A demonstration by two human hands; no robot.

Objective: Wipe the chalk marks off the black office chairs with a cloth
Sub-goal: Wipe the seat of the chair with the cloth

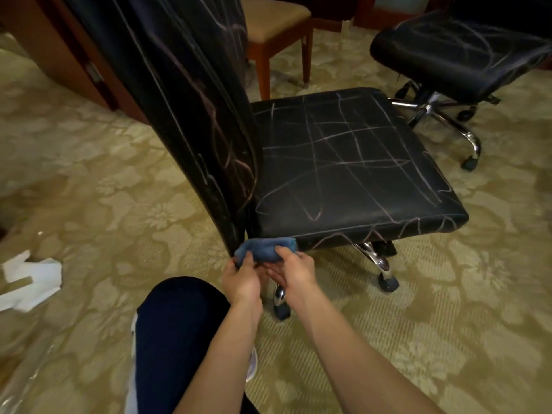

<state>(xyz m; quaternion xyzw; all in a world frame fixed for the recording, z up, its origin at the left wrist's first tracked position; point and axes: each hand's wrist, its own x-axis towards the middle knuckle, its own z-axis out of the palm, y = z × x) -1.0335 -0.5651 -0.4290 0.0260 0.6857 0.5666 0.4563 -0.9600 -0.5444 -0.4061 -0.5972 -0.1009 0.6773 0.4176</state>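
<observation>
A wooden chair [277, 34] with a tan seat is standing behind the near black office chair [343, 162], and a second black office chair [460, 52] is sitting at the upper right on a chromed star base [442, 115]. Torn white paper [33, 279] is lying on the patterned carpet [104, 189] at the left. The person's dark-trousered knee [182, 321] is rising in the foreground beside the forearms. A chromed leg with a caster [388, 282] is projecting below the near seat, just beyond the hands. Pale chalk lines are crossing the near chair's seat, front edge and backrest; the second chair's seat is showing fainter scribbles. The folded blue cloth [265, 249] is touching the seat's lower left corner. The left hand [242, 279] and right hand [294, 270] are both pinching the cloth, each grip closed around it.
</observation>
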